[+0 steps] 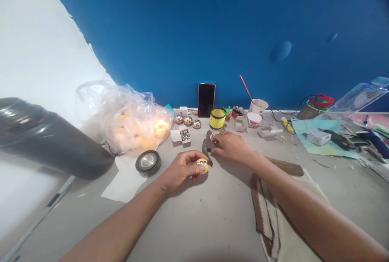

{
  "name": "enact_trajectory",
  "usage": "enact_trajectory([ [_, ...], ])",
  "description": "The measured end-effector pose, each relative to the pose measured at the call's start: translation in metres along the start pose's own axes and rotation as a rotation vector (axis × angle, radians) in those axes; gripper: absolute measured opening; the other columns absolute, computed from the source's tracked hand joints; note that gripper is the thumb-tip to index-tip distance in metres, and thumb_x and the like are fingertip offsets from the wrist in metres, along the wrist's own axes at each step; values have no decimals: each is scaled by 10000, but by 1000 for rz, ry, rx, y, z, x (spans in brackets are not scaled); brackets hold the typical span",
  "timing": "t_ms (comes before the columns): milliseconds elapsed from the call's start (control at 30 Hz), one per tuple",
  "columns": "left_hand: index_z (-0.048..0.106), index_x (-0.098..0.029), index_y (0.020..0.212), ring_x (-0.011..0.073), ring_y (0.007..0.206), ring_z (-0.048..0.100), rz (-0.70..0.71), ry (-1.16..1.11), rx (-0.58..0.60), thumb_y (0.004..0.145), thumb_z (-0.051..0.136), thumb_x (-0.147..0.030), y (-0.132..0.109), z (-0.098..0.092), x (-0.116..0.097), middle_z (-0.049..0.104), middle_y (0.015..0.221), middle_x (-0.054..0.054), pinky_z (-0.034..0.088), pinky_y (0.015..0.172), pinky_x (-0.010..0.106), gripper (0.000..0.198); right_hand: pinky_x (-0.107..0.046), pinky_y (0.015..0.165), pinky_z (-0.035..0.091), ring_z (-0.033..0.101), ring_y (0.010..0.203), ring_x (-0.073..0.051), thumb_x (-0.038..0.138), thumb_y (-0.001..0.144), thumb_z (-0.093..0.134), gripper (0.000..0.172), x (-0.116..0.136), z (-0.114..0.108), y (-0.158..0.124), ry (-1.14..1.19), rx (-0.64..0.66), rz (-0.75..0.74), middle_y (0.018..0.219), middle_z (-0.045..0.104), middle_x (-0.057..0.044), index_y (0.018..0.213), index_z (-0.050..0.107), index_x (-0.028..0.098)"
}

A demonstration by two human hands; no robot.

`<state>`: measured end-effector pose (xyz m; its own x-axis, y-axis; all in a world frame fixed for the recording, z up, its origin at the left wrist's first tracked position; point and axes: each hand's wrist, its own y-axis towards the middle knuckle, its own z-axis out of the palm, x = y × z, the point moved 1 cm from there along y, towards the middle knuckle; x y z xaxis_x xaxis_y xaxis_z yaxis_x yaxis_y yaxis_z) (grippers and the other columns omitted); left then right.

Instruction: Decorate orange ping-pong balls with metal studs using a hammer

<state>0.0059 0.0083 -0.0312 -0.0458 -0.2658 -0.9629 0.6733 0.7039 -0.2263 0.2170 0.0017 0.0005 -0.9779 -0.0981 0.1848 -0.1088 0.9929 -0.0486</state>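
My left hand point(185, 168) is closed around a small yellow ball point(202, 165) with shiny metal studs on its surface. Just right of it a claw hammer point(208, 143) lies on the table, its wooden handle point(285, 166) running off to the right beneath my right forearm. The curled fingers of my right hand point(229, 145) are at the hammer's neck, close behind its head; the palm side is hidden. Behind my left hand is an open white box point(184, 135) of small silver studs. Three stud-covered round pieces point(188, 120) sit beyond the box.
A plastic bag point(136, 116) of yellow balls and a large dark bottle point(51, 136) stand left, near a round black lid point(148, 162). At the back are a phone point(206, 100), a yellow tape roll point(217, 119) and a paper cup point(259, 106). A folded cloth point(285, 221) lies front right.
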Motion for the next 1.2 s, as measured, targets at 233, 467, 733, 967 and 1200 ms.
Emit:
enact_trajectory([
  [233,701,-144,964,87,567,523,-31,-98,11,683,863,-372,4,-4,2,675,796,43,356,527,228,397,-286,755,458,670,1004,-239,309,950,512,258,35,-31,42,-34,-9,-147,1117,737,-103,1034,737,214],
  [467,713,-138,967,88,550,542,-75,-99,-7,619,908,-417,4,-6,0,689,830,57,401,509,233,487,-317,828,524,680,1080,-268,245,858,630,242,77,-16,94,-43,34,-226,1165,738,-114,1072,735,203],
  [733,707,-133,962,89,549,536,-78,-119,1,627,909,-401,4,-5,-1,683,827,57,438,494,234,474,-362,854,549,699,1078,-277,227,863,611,274,79,-3,105,-62,48,-223,1175,734,-131,1114,719,207],
  [967,703,-141,962,94,553,542,-71,-158,9,645,908,-374,5,-5,0,679,806,50,433,481,232,444,-315,765,515,715,1003,-258,247,906,528,263,75,-3,98,-44,-7,-227,1061,764,-118,1052,742,204],
  [1200,690,-140,955,95,543,551,-86,-279,5,685,863,-308,5,-8,0,694,807,63,421,505,233,362,-282,681,388,674,925,-215,316,969,456,301,63,-11,83,-12,-146,-251,1069,761,-68,996,744,231],
])
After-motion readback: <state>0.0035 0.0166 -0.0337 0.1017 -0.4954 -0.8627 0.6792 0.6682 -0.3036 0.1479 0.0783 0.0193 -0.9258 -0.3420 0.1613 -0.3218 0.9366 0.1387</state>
